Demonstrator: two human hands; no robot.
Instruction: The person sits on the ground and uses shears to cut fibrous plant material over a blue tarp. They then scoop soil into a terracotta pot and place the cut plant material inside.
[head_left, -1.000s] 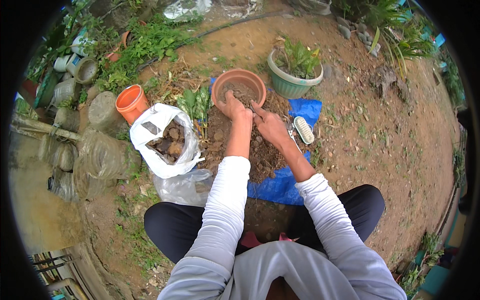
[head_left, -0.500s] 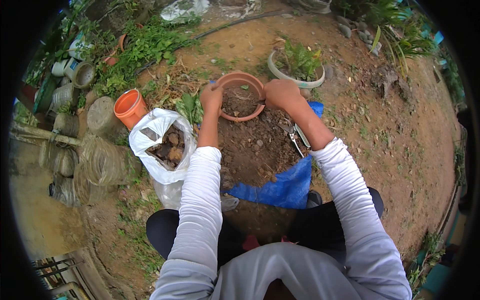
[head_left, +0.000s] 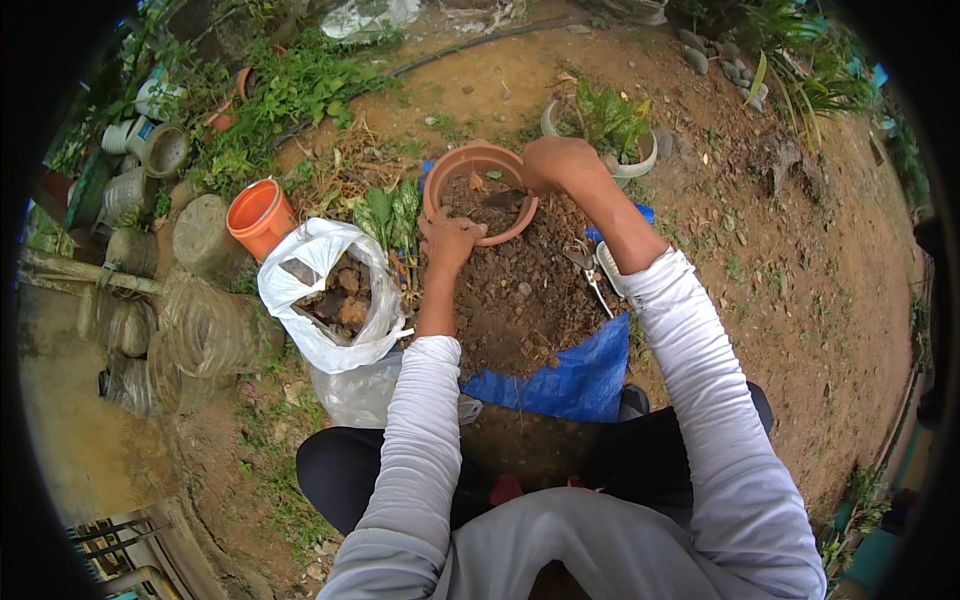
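Note:
A round terracotta-coloured plant pot [head_left: 478,152] with soil and a couple of leaves inside stands at the far end of a soil heap [head_left: 515,300]. My left hand [head_left: 452,243] grips its near left rim. Closed at the right rim is my right hand [head_left: 562,166], holding what looks like a small trowel [head_left: 503,200]; its dark blade dips into the pot's soil, while the fist hides its handle. Pruning shears [head_left: 590,275] lie on the soil below my right wrist. The heap rests on a blue tarp [head_left: 560,375].
To the left, a white plastic bag [head_left: 312,335] holds brown chunks, beside an orange bucket [head_left: 258,213]. Leafy cuttings [head_left: 385,215] lie left of the pot. A pale planter [head_left: 640,165] with a fern-like plant stands beyond my right hand. Stacked old pots [head_left: 165,150] line the far left.
My left hand has slid from the pot's left side to its near rim. The pot has shifted slightly right. The dark blade now reaches further into the soil.

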